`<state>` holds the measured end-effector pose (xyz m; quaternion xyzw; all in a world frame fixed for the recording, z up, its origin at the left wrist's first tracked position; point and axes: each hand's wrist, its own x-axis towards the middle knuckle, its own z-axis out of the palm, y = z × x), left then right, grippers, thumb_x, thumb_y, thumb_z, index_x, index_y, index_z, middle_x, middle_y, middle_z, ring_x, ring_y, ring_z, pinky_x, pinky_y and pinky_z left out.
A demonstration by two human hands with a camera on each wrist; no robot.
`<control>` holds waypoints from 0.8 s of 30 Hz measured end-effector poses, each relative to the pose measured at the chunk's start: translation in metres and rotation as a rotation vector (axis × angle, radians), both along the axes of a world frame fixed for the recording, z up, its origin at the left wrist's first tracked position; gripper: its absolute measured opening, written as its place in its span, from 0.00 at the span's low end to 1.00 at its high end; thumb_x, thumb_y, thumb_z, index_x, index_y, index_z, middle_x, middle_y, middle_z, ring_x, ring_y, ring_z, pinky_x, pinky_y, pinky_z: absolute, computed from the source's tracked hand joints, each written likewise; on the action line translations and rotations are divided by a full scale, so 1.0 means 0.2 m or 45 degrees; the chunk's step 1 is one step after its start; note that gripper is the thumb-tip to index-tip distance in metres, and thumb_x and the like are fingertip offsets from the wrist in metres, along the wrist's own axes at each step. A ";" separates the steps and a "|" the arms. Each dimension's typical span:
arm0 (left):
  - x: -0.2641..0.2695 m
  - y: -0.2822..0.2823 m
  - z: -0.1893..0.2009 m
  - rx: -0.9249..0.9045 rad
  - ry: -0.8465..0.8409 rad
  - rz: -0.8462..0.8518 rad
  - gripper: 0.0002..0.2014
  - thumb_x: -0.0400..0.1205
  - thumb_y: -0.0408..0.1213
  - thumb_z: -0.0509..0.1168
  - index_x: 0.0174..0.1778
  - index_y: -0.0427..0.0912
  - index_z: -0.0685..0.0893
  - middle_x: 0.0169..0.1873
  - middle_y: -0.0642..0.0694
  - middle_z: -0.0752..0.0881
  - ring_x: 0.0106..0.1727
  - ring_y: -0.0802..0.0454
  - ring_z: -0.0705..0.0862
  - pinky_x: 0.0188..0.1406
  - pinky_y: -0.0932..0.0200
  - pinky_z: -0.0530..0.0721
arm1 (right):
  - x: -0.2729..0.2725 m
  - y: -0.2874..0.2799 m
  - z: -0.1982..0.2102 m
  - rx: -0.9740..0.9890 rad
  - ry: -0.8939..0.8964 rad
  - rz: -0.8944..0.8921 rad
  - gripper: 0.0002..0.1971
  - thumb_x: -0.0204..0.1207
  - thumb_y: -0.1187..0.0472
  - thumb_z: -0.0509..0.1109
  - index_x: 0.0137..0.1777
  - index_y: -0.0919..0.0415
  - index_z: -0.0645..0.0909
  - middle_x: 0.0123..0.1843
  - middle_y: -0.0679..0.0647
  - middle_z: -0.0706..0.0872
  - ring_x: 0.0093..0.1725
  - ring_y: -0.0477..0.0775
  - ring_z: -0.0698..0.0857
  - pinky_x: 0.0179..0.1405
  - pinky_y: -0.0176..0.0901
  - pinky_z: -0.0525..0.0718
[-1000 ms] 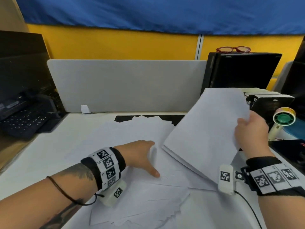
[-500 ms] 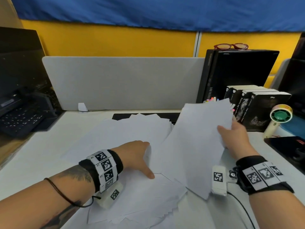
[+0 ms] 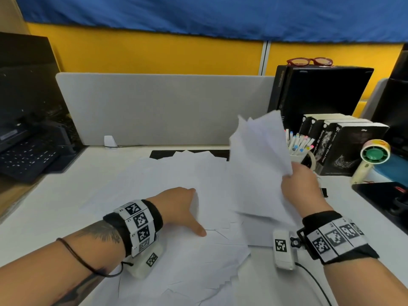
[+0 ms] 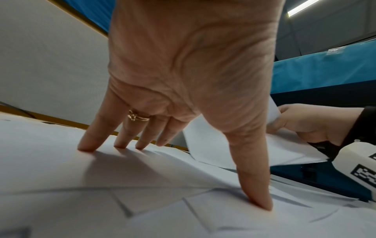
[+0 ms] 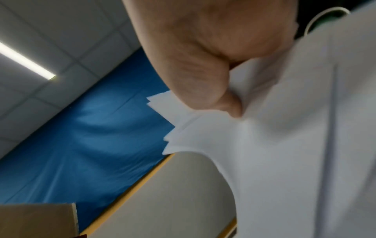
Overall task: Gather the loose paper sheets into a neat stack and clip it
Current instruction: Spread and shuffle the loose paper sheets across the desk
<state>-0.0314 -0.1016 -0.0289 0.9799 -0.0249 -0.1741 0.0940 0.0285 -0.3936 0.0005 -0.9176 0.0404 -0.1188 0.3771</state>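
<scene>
While the left hand (image 3: pixel 183 206) presses flat with straight fingers on the spread sheets (image 3: pixel 154 186), the right hand (image 3: pixel 300 186) pinches a lifted bundle (image 3: pixel 258 164) just beside them

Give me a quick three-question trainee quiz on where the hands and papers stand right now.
1. True or false: the left hand presses spread fingertips on the loose sheets lying on the desk.
2. What does the right hand hold? A) glasses B) a bundle of sheets C) a pen
3. Fill in: the sheets on the desk lie ___ (fanned/squared).

Key: 1 true; 2 B; 3 fanned.
</scene>
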 end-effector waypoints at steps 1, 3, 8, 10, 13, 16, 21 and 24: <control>0.00 0.00 0.00 0.008 0.005 0.004 0.59 0.58 0.75 0.78 0.81 0.47 0.68 0.71 0.52 0.80 0.67 0.48 0.80 0.68 0.49 0.83 | -0.01 -0.03 0.02 -0.027 -0.125 -0.041 0.20 0.79 0.75 0.59 0.67 0.63 0.82 0.50 0.58 0.82 0.48 0.61 0.77 0.47 0.47 0.76; 0.00 -0.01 0.00 0.012 0.008 0.009 0.59 0.58 0.74 0.79 0.80 0.46 0.69 0.71 0.50 0.80 0.67 0.48 0.81 0.68 0.49 0.84 | -0.01 -0.08 0.05 -0.066 -0.274 -0.128 0.21 0.75 0.75 0.59 0.64 0.60 0.82 0.49 0.60 0.84 0.47 0.65 0.80 0.44 0.49 0.78; 0.00 -0.01 0.01 0.006 0.003 0.011 0.60 0.59 0.73 0.80 0.82 0.44 0.67 0.73 0.49 0.80 0.70 0.47 0.81 0.69 0.50 0.83 | -0.01 -0.13 0.10 0.047 -0.123 -0.160 0.15 0.72 0.77 0.56 0.48 0.63 0.81 0.49 0.66 0.85 0.50 0.71 0.82 0.41 0.48 0.75; 0.00 -0.01 0.01 0.002 -0.003 0.005 0.58 0.59 0.73 0.80 0.80 0.45 0.69 0.71 0.50 0.81 0.67 0.48 0.82 0.67 0.49 0.84 | 0.00 -0.12 0.09 0.170 -0.001 -0.148 0.14 0.75 0.76 0.57 0.47 0.61 0.81 0.57 0.67 0.85 0.52 0.68 0.83 0.41 0.44 0.75; -0.01 -0.01 0.01 -0.004 -0.018 0.000 0.60 0.59 0.73 0.79 0.82 0.46 0.66 0.72 0.51 0.80 0.69 0.48 0.81 0.69 0.49 0.83 | 0.03 -0.05 0.01 0.300 0.220 -0.054 0.09 0.78 0.74 0.63 0.54 0.69 0.83 0.39 0.58 0.80 0.33 0.53 0.76 0.34 0.41 0.74; -0.01 -0.03 0.01 -0.008 -0.055 -0.055 0.53 0.61 0.70 0.80 0.74 0.45 0.68 0.62 0.51 0.83 0.60 0.48 0.83 0.57 0.52 0.84 | 0.03 0.04 -0.08 0.558 0.430 0.044 0.11 0.81 0.76 0.66 0.62 0.71 0.79 0.38 0.56 0.81 0.35 0.51 0.79 0.36 0.41 0.80; -0.01 -0.06 0.01 -0.104 -0.175 -0.117 0.58 0.73 0.56 0.79 0.90 0.43 0.48 0.58 0.48 0.82 0.52 0.50 0.82 0.47 0.60 0.83 | 0.02 0.11 -0.11 0.928 0.636 0.071 0.08 0.80 0.77 0.70 0.57 0.70 0.82 0.58 0.67 0.87 0.61 0.70 0.86 0.63 0.65 0.84; 0.01 -0.07 0.00 -0.114 -0.286 -0.086 0.46 0.82 0.35 0.68 0.91 0.41 0.46 0.52 0.46 0.83 0.48 0.48 0.83 0.39 0.62 0.80 | 0.05 0.09 -0.12 0.865 0.565 0.071 0.17 0.80 0.75 0.70 0.69 0.71 0.80 0.62 0.66 0.87 0.61 0.69 0.86 0.67 0.63 0.83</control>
